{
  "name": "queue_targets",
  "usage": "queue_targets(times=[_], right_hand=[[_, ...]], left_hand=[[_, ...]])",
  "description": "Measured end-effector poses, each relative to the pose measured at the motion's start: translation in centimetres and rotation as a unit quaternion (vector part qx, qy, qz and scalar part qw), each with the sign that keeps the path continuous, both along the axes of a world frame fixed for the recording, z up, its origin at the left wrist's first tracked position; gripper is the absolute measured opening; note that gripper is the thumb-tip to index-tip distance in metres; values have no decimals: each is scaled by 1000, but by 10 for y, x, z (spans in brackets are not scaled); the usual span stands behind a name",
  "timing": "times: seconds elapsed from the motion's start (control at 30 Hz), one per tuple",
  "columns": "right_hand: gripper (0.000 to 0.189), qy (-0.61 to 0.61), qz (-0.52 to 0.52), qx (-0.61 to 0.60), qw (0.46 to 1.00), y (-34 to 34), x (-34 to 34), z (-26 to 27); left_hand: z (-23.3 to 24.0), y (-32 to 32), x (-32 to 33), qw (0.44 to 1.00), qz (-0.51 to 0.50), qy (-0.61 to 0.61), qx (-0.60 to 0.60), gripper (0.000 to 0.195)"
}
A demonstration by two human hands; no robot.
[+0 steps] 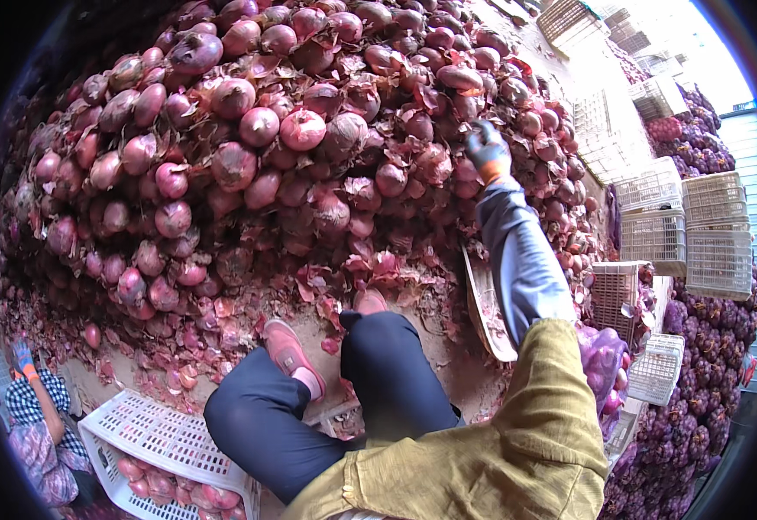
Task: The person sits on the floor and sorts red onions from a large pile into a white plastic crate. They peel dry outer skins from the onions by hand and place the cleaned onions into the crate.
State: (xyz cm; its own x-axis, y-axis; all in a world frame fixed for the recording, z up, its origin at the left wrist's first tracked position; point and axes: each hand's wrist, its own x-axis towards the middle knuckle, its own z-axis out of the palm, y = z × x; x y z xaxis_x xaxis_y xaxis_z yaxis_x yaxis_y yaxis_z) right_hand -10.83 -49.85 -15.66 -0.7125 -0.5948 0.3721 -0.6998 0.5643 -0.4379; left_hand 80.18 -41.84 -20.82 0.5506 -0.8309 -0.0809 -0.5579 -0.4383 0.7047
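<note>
A large heap of red onions (261,127) with loose skins fills the area before me. My right hand (487,151), in a grey glove with an orange cuff, reaches onto the right part of the heap. Its fingers look bent, but whether they hold an onion cannot be told. My left hand is out of view. Below my right forearm a long, shallow tray-like piece (487,305) leans at the foot of the heap. Dry onion skins (378,266) lie between the heap and my pink shoes.
A white plastic crate (157,429) with onions stands at lower left, near a co-worker's gloved hand (24,361). Stacked crates (651,234), a purple mesh bag of onions (599,377) and many filled mesh bags (697,364) line the right side.
</note>
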Motion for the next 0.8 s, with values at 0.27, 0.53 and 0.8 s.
queue_targets(times=[0.27,0.53,0.8], right_hand=[[73,-161,-129,-3,978,-89,-175,0],[84,-237,-108,-153,953,-126,-168,-26],[86,-74,-63,-59,993,-128,-96,1]], left_hand=[[35,-71,-79,999,-38,0,-12,47],[76,-95,-103,998,-50,6,-32,45],[115,-121,-133,984,-145,54,-92,42]])
